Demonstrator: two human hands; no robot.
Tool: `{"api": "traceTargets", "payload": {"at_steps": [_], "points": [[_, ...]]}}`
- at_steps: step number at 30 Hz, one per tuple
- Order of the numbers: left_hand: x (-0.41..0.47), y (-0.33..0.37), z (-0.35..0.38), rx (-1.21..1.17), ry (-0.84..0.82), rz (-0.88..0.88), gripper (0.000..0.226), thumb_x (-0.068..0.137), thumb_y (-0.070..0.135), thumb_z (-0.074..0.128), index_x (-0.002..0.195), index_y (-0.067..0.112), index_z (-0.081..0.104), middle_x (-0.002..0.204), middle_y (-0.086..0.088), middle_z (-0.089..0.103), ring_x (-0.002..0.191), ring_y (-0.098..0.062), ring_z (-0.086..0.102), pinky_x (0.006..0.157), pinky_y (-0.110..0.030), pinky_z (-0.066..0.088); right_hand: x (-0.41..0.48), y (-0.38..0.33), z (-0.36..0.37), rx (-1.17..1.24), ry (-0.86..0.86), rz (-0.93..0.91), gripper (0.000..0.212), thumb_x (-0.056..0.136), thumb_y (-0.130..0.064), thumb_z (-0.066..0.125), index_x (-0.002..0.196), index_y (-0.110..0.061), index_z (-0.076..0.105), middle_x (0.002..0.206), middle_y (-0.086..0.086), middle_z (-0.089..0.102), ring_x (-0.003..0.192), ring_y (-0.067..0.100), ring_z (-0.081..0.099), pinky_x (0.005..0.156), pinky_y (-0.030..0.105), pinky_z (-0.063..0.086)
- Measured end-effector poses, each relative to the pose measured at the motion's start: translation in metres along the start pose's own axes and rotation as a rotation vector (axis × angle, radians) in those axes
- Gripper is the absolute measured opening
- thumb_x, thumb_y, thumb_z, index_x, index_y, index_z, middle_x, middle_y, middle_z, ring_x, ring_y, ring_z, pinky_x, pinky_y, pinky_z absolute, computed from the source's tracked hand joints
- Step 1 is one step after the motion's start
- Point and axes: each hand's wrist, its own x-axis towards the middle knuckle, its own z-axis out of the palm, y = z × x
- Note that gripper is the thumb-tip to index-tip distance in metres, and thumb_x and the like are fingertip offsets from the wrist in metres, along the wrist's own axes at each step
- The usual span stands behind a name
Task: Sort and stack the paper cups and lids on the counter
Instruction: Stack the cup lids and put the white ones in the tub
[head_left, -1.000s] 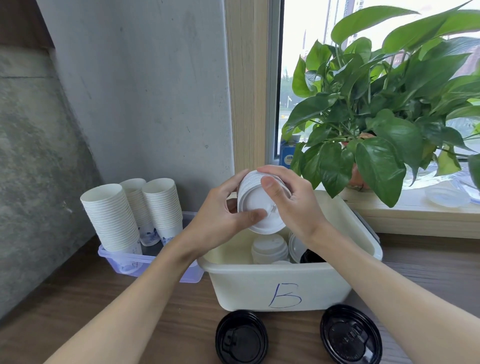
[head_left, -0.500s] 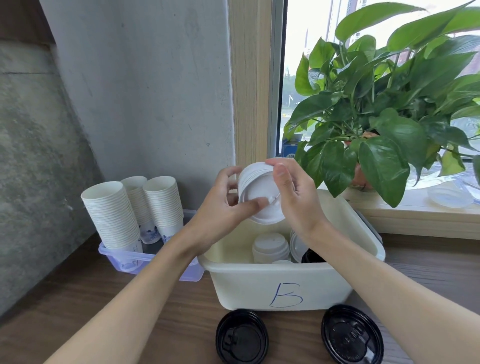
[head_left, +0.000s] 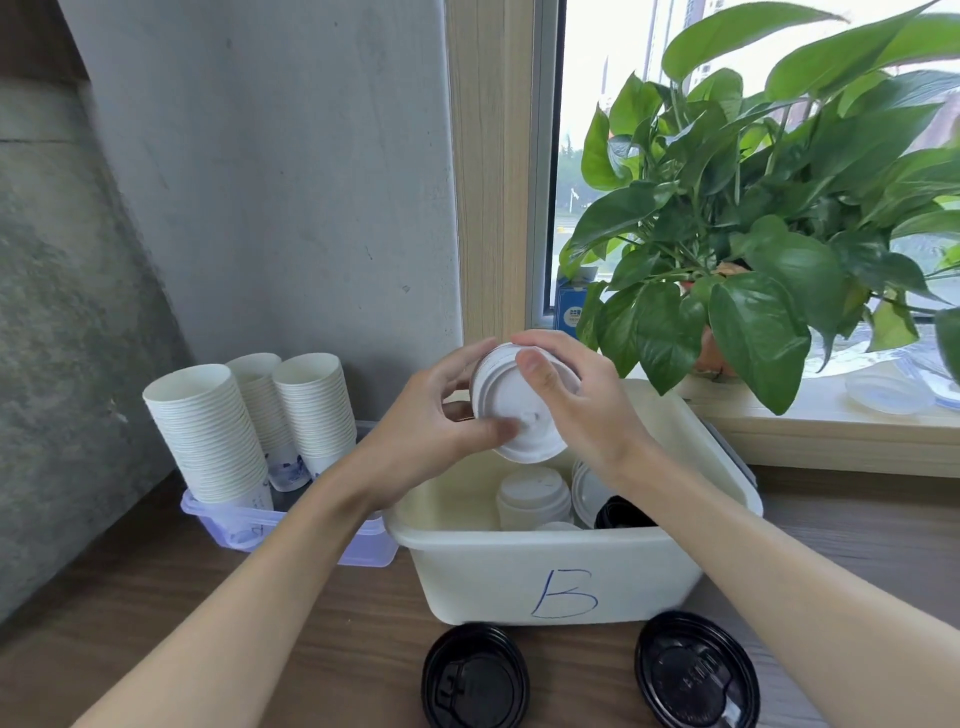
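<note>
Both hands hold a stack of white lids (head_left: 519, 415) above the cream tub marked B (head_left: 561, 577). My left hand (head_left: 431, 436) grips its left edge, thumb across the face. My right hand (head_left: 576, 400) wraps the top and right side. Inside the tub sit another stack of white lids (head_left: 532, 496), a leaning white lid (head_left: 584, 488) and a black lid (head_left: 621, 512). Two black lids lie on the counter in front of the tub: one at the left (head_left: 475, 675), one at the right (head_left: 696, 670). Three tall stacks of white paper cups (head_left: 208, 431) stand in a clear purple tray (head_left: 234, 525).
A grey concrete wall stands behind and to the left. A leafy potted plant (head_left: 753, 208) sits on the window sill at the right, leaves hanging over the tub's back corner. Clear lids (head_left: 888, 392) lie on the sill. The counter (head_left: 156, 597) is dark wood.
The stack of white lids has stayed above the tub. My right thumb has slid over the top edge and my left thumb presses the lid face; the stack has tilted slightly.
</note>
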Motion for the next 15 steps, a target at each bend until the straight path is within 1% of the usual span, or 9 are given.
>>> {"api": "traceTargets", "payload": {"at_steps": [3, 7, 10, 13, 15], "points": [[0.0007, -0.0031, 0.0009, -0.025, 0.048, 0.028, 0.072, 0.074, 0.019, 0.080, 0.138, 0.041, 0.055, 0.126, 0.005, 0.070, 0.106, -0.016, 0.073, 0.099, -0.036, 0.056, 0.0008, 0.0007, -0.0012, 0.014, -0.026, 0.037, 0.034, 0.084, -0.053, 0.056, 0.108, -0.030, 0.065, 0.106, -0.021, 0.066, 0.103, -0.009, 0.057, 0.083, 0.005, 0.040], [0.0012, -0.0062, 0.0012, -0.036, 0.062, 0.046, 0.070, 0.075, 0.016, 0.079, 0.138, 0.037, 0.058, 0.121, 0.000, 0.073, 0.105, -0.020, 0.073, 0.099, -0.035, 0.056, 0.0026, 0.0020, -0.0002, 0.021, -0.036, 0.064, 0.032, 0.082, -0.056, 0.055, 0.106, -0.037, 0.064, 0.105, -0.022, 0.066, 0.101, -0.009, 0.057, 0.081, 0.005, 0.041], [0.0012, -0.0063, 0.0014, -0.045, 0.044, 0.055, 0.069, 0.075, 0.012, 0.078, 0.139, 0.031, 0.060, 0.121, -0.005, 0.073, 0.107, -0.022, 0.072, 0.098, -0.037, 0.057, 0.0021, 0.0018, 0.0000, 0.023, -0.049, 0.074, 0.032, 0.082, -0.057, 0.053, 0.108, -0.041, 0.062, 0.108, -0.026, 0.064, 0.105, -0.014, 0.054, 0.083, 0.003, 0.040], [0.0011, -0.0058, 0.0012, -0.049, 0.033, 0.067, 0.067, 0.075, 0.008, 0.076, 0.138, 0.028, 0.061, 0.121, -0.008, 0.072, 0.107, -0.023, 0.072, 0.097, -0.039, 0.057, 0.0016, 0.0012, 0.0001, 0.009, -0.054, 0.052, 0.020, 0.086, -0.053, 0.053, 0.097, -0.043, 0.066, 0.101, -0.026, 0.067, 0.101, -0.009, 0.058, 0.080, 0.004, 0.041], [0.0012, -0.0063, 0.0008, -0.047, 0.031, 0.066, 0.067, 0.075, 0.008, 0.076, 0.138, 0.025, 0.062, 0.121, -0.010, 0.072, 0.108, -0.025, 0.072, 0.099, -0.043, 0.056, 0.0018, 0.0005, 0.0008, 0.012, -0.053, 0.038, 0.016, 0.087, -0.051, 0.053, 0.093, -0.043, 0.066, 0.099, -0.024, 0.067, 0.097, -0.005, 0.060, 0.079, 0.006, 0.042]]}}
